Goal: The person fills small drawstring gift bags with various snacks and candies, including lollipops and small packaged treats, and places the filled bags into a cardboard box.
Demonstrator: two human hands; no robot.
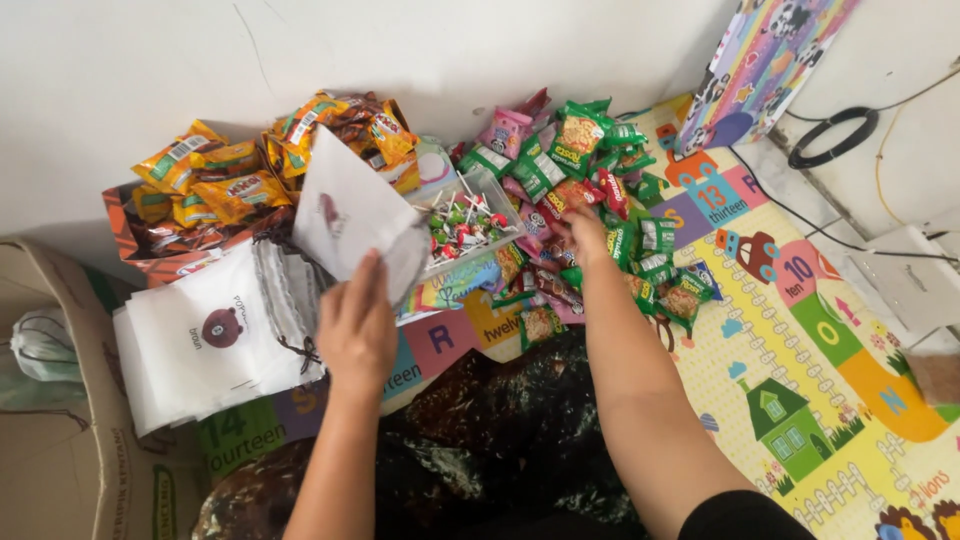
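Over the play mat [800,330], the left hand [357,325] holds a white pouch [345,210].

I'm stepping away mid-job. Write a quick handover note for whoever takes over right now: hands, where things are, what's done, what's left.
Left hand: holds one white drawstring bag up, above the mat.
Right hand: reaching into the pile of green and pink snack packets; whether it grips one cannot be told.
Nearby: stack of white bags at left, orange snack packets in a box behind it, clear tub of lollipops in the middle.
Done: one bag picked up; nothing visibly in it.
Left: likely filling this bag, then the stack.
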